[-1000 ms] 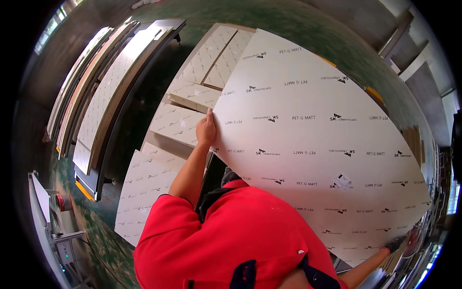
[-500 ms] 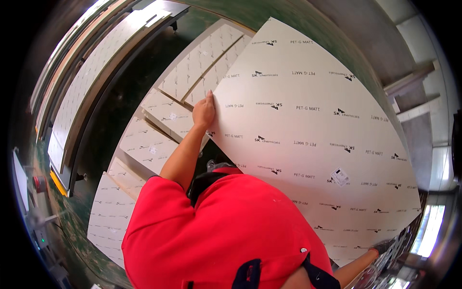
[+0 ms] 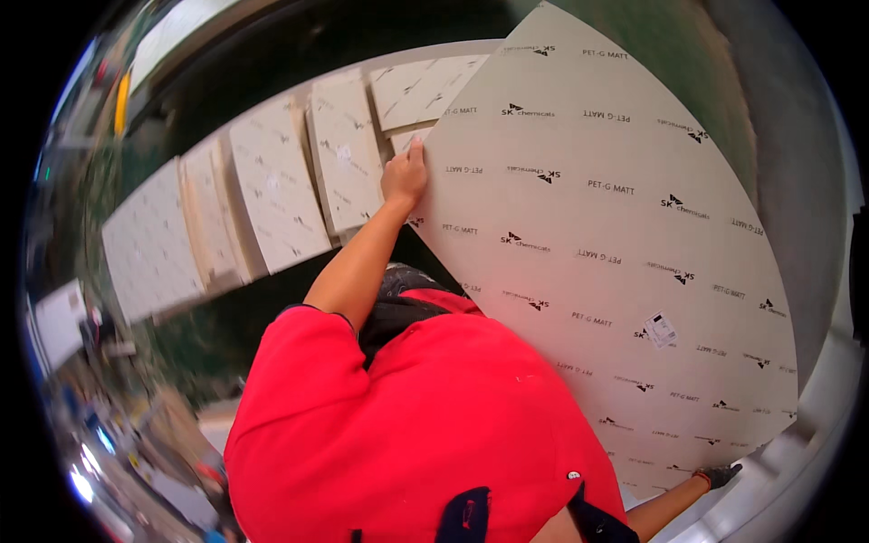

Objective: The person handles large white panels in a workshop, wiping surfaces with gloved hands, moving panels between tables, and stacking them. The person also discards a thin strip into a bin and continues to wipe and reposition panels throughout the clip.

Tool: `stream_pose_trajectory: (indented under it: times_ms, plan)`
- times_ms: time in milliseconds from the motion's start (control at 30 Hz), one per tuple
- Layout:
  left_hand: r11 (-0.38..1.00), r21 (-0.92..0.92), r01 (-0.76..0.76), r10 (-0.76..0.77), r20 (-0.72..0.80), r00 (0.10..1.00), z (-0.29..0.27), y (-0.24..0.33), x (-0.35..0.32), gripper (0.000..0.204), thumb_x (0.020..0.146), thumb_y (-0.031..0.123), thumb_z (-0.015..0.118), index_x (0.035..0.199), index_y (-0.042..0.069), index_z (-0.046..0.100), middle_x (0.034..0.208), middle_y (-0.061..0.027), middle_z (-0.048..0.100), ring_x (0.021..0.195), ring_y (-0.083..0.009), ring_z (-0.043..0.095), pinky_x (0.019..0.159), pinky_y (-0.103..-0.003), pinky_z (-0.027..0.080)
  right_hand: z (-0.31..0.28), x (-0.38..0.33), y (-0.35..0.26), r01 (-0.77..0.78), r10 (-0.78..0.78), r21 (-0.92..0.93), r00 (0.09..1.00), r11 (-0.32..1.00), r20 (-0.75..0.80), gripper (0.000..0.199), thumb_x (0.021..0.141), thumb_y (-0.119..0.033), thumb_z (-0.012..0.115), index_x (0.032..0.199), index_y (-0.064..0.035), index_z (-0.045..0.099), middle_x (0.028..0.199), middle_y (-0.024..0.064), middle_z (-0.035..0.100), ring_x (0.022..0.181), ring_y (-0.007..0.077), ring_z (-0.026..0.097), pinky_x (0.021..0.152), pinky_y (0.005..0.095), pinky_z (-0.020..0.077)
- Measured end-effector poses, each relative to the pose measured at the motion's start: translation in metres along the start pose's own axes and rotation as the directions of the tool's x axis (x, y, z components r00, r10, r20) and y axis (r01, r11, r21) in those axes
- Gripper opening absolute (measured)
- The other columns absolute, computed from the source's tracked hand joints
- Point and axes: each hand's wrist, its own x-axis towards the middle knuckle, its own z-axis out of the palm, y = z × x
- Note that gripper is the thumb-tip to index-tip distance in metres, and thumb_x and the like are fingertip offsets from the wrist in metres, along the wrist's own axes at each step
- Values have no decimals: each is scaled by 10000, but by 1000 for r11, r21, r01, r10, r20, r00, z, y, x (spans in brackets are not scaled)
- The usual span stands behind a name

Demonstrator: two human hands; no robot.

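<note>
1. The left hand [image 3: 405, 175] has its grip clamped on the near edge of a big pale printed sheet [image 3: 597, 226], fingers curled over it.
2. The right hand [image 3: 720, 474], gloved, sits way off at the sheet's far lower corner; can't tell if that grip is closed or just pressing flat.
3. The sheet is tilted up and spread between both grips, so it looks lifted but not set down anywhere yet.
4. Just left of the left grip lie similar panels [image 3: 272, 195] in a row, with a dark gap below.
</note>
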Motion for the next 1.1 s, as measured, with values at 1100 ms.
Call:
stream_pose_trajectory:
  times_ms: [1100]
  plan:
    - [865, -35, 500, -479, 238, 845, 163, 73, -858, 842, 1017, 609, 203, 1376, -98, 488, 1439, -274, 489, 1389, -376, 421, 1138, -424, 319, -545, 579, -287, -12, 37, -117, 976, 993, 216, 520, 1026, -383, 463, 1422, -48, 510, 1420, 57, 542, 1267, 230, 515, 1102, 361, 374]
